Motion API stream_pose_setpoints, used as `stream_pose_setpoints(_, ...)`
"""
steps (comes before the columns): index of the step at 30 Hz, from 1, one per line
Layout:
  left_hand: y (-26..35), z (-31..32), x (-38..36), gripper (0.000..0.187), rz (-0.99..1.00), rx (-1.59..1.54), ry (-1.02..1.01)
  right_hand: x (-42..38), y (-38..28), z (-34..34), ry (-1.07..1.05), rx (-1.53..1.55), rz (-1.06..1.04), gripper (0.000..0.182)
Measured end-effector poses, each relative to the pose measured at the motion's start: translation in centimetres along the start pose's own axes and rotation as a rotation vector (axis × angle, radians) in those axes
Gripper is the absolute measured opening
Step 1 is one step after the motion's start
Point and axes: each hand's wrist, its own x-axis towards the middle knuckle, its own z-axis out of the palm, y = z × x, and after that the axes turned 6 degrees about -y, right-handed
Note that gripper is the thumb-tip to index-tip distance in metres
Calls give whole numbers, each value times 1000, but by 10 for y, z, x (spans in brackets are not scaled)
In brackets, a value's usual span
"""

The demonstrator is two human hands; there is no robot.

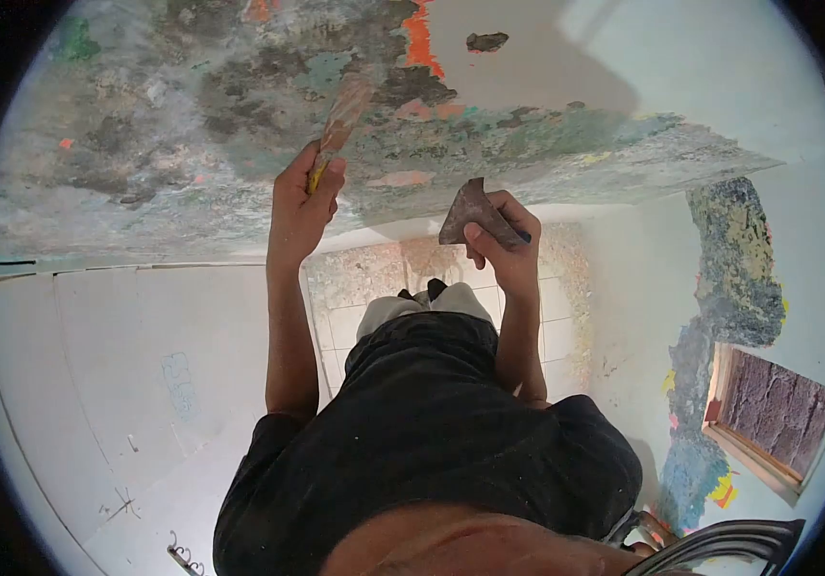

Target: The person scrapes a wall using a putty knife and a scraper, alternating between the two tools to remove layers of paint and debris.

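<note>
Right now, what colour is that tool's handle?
Yellow, on the scraper in the left hand; head view.

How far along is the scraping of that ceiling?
Done: a smooth pale patch is already clean. In hand: the left hand presses a scraper to the mottled ceiling; the right hand holds a second blade. Left: a wide mottled, flaking area, plus patches on the wall.
</note>
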Motion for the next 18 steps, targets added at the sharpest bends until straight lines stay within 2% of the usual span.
stream_pose_setpoints(3,-16,7,9,30,27,50,-118,-3,3,-5,28,44,12,16)
stream_pose_setpoints(6,-24,26,15,26,-13,-90,-160,-7,3,-10,51,57,24,15)
stream_pose_setpoints(9,-30,24,18,27,1,-138,-227,-9,5,-12,80,48,37,15)
stream_pose_setpoints(12,-23,11,20,32,46,107,-313,-8,9,-14,65,47,24,15)
stream_pose_setpoints(18,-26,29,43,34,70,33,-353,-7,8,-14,55,56,54,16)
